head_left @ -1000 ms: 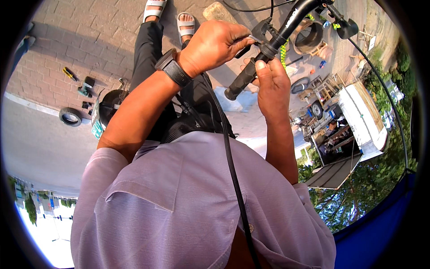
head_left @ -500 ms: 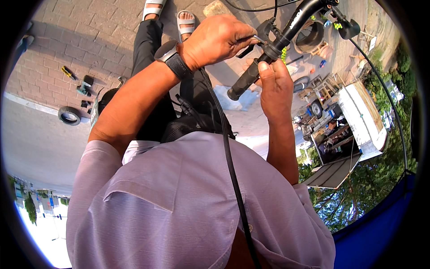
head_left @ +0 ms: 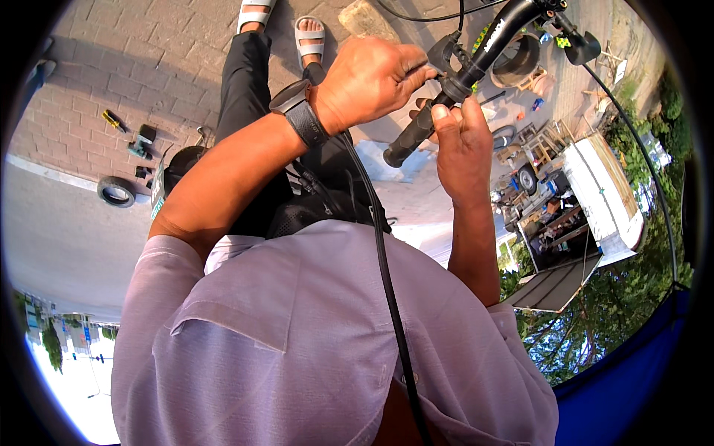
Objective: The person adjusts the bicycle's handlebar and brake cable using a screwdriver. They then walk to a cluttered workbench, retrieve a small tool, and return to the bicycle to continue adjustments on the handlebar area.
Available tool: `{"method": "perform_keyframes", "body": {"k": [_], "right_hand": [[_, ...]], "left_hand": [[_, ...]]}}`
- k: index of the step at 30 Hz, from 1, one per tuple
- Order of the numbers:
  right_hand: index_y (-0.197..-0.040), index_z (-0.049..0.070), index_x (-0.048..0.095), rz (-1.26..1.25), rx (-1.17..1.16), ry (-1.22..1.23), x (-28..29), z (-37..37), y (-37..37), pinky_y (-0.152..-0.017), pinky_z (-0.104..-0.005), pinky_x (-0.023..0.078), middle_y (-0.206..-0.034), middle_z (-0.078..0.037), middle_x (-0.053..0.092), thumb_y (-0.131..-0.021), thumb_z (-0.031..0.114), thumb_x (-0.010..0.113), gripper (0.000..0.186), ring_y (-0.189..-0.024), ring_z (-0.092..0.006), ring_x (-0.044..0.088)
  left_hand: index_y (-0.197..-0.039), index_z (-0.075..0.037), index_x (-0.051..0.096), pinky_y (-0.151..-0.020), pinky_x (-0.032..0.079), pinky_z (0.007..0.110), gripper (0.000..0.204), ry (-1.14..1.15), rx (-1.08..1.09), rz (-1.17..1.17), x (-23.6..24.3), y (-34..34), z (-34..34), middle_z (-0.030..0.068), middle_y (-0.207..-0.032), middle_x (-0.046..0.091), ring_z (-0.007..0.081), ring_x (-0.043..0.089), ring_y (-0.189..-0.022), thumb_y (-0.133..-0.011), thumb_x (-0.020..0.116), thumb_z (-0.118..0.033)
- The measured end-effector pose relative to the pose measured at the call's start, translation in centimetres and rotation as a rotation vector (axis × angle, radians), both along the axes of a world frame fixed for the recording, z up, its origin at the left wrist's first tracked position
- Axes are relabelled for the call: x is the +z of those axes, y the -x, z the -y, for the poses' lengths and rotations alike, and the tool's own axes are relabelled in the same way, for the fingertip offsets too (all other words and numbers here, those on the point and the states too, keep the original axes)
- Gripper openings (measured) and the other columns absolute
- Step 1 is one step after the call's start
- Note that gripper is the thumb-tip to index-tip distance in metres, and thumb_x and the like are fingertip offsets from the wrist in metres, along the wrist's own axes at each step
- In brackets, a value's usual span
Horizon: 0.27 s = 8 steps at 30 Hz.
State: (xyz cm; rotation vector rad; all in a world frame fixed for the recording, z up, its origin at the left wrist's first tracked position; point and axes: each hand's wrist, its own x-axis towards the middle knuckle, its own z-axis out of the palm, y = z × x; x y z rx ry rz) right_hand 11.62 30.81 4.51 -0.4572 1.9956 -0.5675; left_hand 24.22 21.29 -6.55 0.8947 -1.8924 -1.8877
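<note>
A black bicycle handlebar slants down from the upper right and ends in a dark rubber grip. My right hand is closed around the bar at the grip's inner end, thumb on the near side and fingertips showing past it. Beside the bar, my left hand pinches at a black brake lever clamp. A thin metal rod like a hex key showed at these fingertips a moment earlier; now the fingers mostly cover it. A dark watch is on my left wrist.
Black cables hang past my shirt. On the paving lie a yellow-handled screwdriver, a green cordless drill and a tyre. A person's sandalled foot stands beyond. A cluttered white-roofed stall is at right.
My left wrist has turned and its fingers have shifted slightly, covering the metal rod. The handlebar and my right hand have moved a little to the right.
</note>
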Motion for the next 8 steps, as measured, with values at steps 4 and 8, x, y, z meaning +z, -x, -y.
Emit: {"method": "perform_keyframes", "body": {"k": [4,8], "right_hand": [[-0.130,-0.005,0.050,0.017,0.118,-0.070,0.5,0.1,0.7,-0.080,-0.0289,0.059,-0.102,-0.014,0.069,-0.104,0.013,0.050,0.031,-0.092,-0.0167,0.071],[-0.131,-0.003,0.051,0.002,0.125,-0.050,0.1,-0.6,0.9,-0.079,-0.0276,0.059,-0.099,-0.012,0.069,-0.104,0.015,0.053,0.033,-0.093,-0.0166,0.071]], "left_hand": [[-0.079,-0.005,0.068,-0.057,0.051,0.042,0.028,-0.237,0.052,-0.036,1.4,0.1,-0.7,0.0116,-0.064,0.066,0.0333,0.065,-0.061,-0.094,0.067,-0.029],[-0.084,0.000,0.069,-0.056,0.049,0.034,0.033,-0.356,0.035,-0.035,1.3,0.2,-0.8,0.0096,-0.066,0.066,0.0191,0.063,-0.059,-0.099,0.066,-0.029]]}}
